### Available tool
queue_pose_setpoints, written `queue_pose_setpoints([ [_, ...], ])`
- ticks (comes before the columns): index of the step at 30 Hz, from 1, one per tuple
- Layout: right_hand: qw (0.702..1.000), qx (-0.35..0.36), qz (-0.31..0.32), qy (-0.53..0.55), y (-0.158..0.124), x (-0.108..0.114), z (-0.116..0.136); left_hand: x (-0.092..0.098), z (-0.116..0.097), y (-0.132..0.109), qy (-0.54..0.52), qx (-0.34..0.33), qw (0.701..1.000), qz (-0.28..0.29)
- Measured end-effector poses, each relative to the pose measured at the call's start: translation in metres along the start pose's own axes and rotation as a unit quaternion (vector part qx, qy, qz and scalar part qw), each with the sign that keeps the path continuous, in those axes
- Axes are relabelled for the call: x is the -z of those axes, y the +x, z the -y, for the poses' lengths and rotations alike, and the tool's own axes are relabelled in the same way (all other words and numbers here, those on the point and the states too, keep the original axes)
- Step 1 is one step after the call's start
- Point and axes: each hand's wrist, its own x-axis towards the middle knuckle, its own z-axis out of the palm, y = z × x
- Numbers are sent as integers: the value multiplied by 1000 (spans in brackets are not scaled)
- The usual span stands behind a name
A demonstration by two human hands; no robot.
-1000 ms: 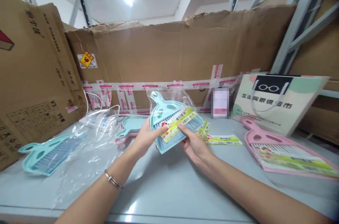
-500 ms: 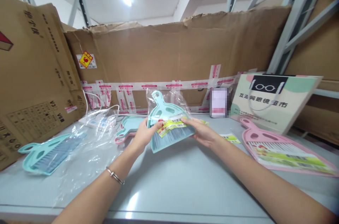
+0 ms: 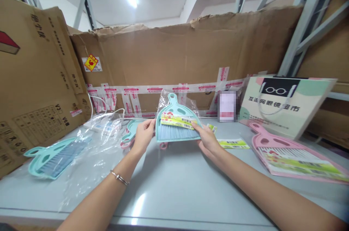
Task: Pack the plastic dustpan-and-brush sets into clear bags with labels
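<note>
A mint-green dustpan and brush set (image 3: 178, 132) in a clear plastic bag is held up above the table, its handle pointing upward. My left hand (image 3: 144, 134) is closed in a pinch at the left edge of the bagged set. On the lower right corner, my right hand (image 3: 209, 140) grips it, thumb over the front. A yellow-green printed label (image 3: 178, 120) lies across the brush, above the pale blue bristles. Behind my left hand, another mint dustpan (image 3: 132, 127) lies on the table with pink edges showing beneath it.
On the left lies a mint dustpan set (image 3: 51, 158) beside crumpled clear plastic bags (image 3: 89, 165). Loose labels (image 3: 233, 144) and a pink dustpan set (image 3: 289, 143) are at right. A paper bag (image 3: 286, 107) and a blurred upright card (image 3: 227, 106) stand behind; cardboard boxes (image 3: 177, 52) wall the back.
The held dustpan set has turned more level, and its label now sits flatter and higher across the brush. My left thumb has moved off its front to the left edge.
</note>
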Motion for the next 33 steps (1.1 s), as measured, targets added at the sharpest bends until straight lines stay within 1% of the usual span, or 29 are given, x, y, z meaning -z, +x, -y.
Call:
queue_pose_setpoints([
  [3,999,14,-23,19,0,0,-4,2,-3,-1,113,-93,989,-16],
  [4,999,23,-32,22,1,0,-3,4,-5,-1,140,-115,983,-14],
  [5,998,32,-42,24,1,0,-2,5,-8,-1,153,-122,981,-1],
  [6,998,37,-47,23,3,0,0,7,-12,-2,152,-113,982,25],
  [8,999,31,-39,7,5,2,5,12,-19,-1,112,-52,988,87],
  [9,999,23,-26,-7,6,2,8,15,-23,0,79,-11,991,106],
  [10,1000,14,-9,-22,6,2,10,17,-26,2,43,26,993,103],
  [12,998,2,25,-50,4,2,12,21,-30,5,-20,66,997,45],
  [13,997,-1,39,-60,2,1,12,22,-31,6,-37,72,997,12],
  [15,995,-5,61,-76,-2,-1,10,23,-28,8,-40,70,996,-31],
  [18,994,-16,62,-83,-8,-5,6,18,-16,10,-27,46,996,-70],
  [21,996,-17,51,-77,-9,-6,3,11,-3,8,-38,5,990,-135],
  [22,996,-14,50,-75,-9,-6,2,8,0,8,-35,-10,988,-149],
  [26,997,-2,46,-67,-7,-5,1,6,5,7,-16,-56,987,-148],
  [28,997,3,48,-67,-7,-5,0,7,7,8,-13,-65,984,-165],
  [30,996,8,49,-68,-7,-5,-2,8,9,9,-14,-58,981,-183],
  [31,997,12,45,-68,-7,-4,-3,8,11,10,-17,-43,983,-178],
  [33,997,16,31,-70,-6,-3,-5,6,13,9,-17,-25,989,-142],
])
